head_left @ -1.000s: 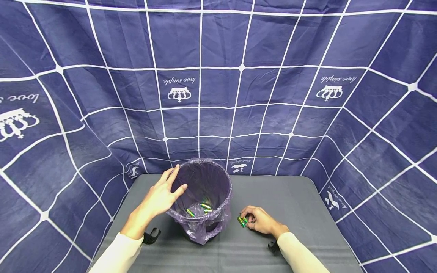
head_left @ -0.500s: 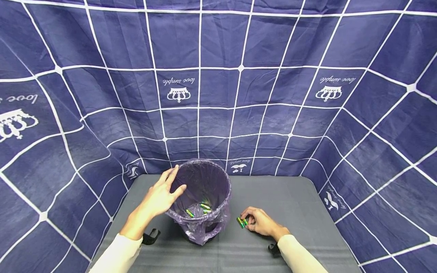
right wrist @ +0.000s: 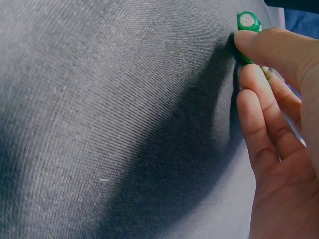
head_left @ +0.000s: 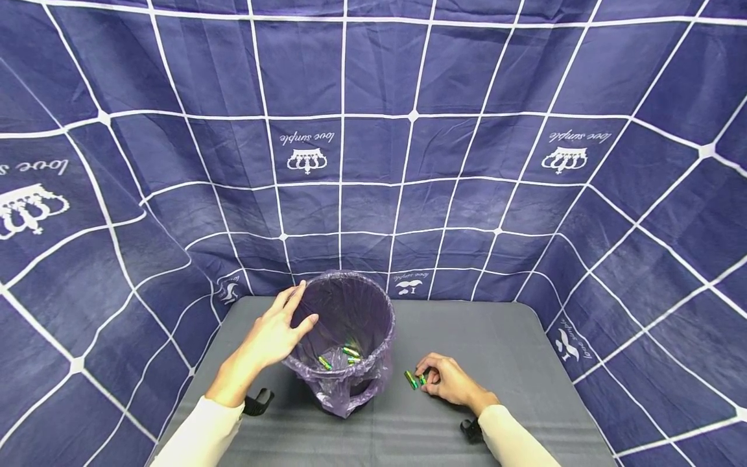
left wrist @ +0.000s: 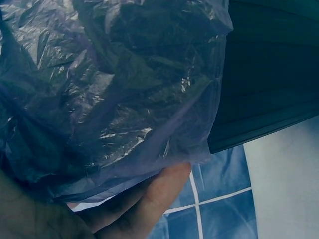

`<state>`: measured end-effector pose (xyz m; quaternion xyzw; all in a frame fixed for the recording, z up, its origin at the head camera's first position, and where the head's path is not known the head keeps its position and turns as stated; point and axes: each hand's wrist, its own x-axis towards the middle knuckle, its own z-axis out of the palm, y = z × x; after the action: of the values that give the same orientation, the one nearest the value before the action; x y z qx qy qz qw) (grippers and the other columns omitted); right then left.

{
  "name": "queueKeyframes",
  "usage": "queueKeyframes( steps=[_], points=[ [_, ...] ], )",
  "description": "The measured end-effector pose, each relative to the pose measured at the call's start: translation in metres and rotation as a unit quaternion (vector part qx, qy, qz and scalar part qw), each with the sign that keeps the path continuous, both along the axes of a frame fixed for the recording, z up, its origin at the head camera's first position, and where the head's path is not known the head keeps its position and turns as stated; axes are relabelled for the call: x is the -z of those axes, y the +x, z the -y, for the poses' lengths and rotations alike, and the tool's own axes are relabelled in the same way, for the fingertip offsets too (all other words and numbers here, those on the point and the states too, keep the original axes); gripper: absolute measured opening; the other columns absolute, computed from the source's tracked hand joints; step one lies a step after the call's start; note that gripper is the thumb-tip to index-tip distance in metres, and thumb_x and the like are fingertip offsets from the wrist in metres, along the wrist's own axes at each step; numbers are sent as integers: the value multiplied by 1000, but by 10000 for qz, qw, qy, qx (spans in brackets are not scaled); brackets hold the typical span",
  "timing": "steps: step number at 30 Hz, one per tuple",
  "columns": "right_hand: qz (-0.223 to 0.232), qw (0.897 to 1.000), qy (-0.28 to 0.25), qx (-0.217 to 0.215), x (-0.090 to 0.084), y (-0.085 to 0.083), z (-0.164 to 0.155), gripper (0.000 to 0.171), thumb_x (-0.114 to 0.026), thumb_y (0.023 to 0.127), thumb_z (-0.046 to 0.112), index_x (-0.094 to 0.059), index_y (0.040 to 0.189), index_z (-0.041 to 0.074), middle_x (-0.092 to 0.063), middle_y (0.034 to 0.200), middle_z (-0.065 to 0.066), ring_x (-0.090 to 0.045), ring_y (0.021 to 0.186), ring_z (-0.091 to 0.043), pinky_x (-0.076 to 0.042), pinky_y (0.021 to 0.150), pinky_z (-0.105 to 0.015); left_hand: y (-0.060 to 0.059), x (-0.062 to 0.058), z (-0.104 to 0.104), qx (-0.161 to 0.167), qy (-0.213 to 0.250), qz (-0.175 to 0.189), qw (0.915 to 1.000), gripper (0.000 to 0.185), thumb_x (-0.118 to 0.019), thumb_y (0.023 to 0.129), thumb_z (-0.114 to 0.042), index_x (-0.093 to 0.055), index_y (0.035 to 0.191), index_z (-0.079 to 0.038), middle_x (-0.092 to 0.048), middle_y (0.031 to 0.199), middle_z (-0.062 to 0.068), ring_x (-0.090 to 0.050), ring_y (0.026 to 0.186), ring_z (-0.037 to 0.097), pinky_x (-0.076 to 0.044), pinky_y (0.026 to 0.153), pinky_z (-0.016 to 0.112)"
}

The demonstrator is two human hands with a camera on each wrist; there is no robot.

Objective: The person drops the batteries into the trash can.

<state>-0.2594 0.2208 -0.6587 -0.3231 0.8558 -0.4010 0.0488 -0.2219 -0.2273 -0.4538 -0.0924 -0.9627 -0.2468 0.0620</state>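
Note:
A bin (head_left: 344,324) lined with a translucent purple plastic bag stands on the grey table, with several green-and-gold batteries (head_left: 325,362) at its bottom. My left hand (head_left: 274,337) rests at the bin's left rim, fingers extended and thumb over the opening. In the left wrist view, fingers (left wrist: 164,194) lie against the outside of the bag (left wrist: 124,99). To the right of the bin, my right hand (head_left: 446,379) pinches a green battery (right wrist: 247,21) between thumb and fingers, low over the table. Another battery (head_left: 411,380) lies just left of the fingertips.
The grey table (head_left: 467,324) is enclosed by a blue cloth (head_left: 373,155) with white grid lines at the back and both sides. The bag's loose folds (head_left: 344,399) hang over the bin's near side. Black straps (head_left: 259,402) circle both wrists.
My right hand has shifted slightly right with the pinched battery, opening a small gap to the battery on the table. My left hand and the bin stay in place.

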Motion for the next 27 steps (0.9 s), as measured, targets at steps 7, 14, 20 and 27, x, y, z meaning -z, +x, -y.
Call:
queueKeyframes(
  steps=[7, 14, 20, 27],
  points=[
    [-133, 9997, -146, 139, -18, -3, -2, 26, -94, 92, -6, -82, 113, 2, -79, 124, -10, -73, 84, 1, -66, 79, -25, -2, 2, 2, -27, -53, -56, 10000, 87, -62, 117, -55, -28, 187, -15, -41, 184, 25, -63, 152, 58, -51, 114, 85],
    [-568, 9975, -369, 187, -48, -13, 3, 29, -95, 93, -4, -81, 117, 4, -79, 124, -12, -75, 84, 2, -67, 80, -27, -2, 0, 1, -17, -98, -82, 9999, 87, -62, 117, -54, -29, 186, -14, -40, 184, 26, -63, 152, 59, -51, 114, 85],
    [-655, 9965, -237, 465, -85, -19, 11, 33, -98, 93, 2, -82, 119, 14, -79, 120, -4, -76, 85, 1, -67, 86, -30, -2, 0, 1, 17, -93, -49, 9999, 88, -63, 117, -54, -27, 187, -15, -40, 184, 24, -64, 152, 57, -52, 114, 84],
    [-1127, 9910, -122, 719, -129, -28, 20, 34, -100, 91, 7, -84, 120, 15, -80, 111, -1, -74, 86, 2, -67, 87, -28, -4, 2, 2, 25, -79, 13, 10000, 89, -62, 117, -56, -26, 188, -16, -39, 185, 24, -63, 152, 58, -50, 116, 84]
  ],
)
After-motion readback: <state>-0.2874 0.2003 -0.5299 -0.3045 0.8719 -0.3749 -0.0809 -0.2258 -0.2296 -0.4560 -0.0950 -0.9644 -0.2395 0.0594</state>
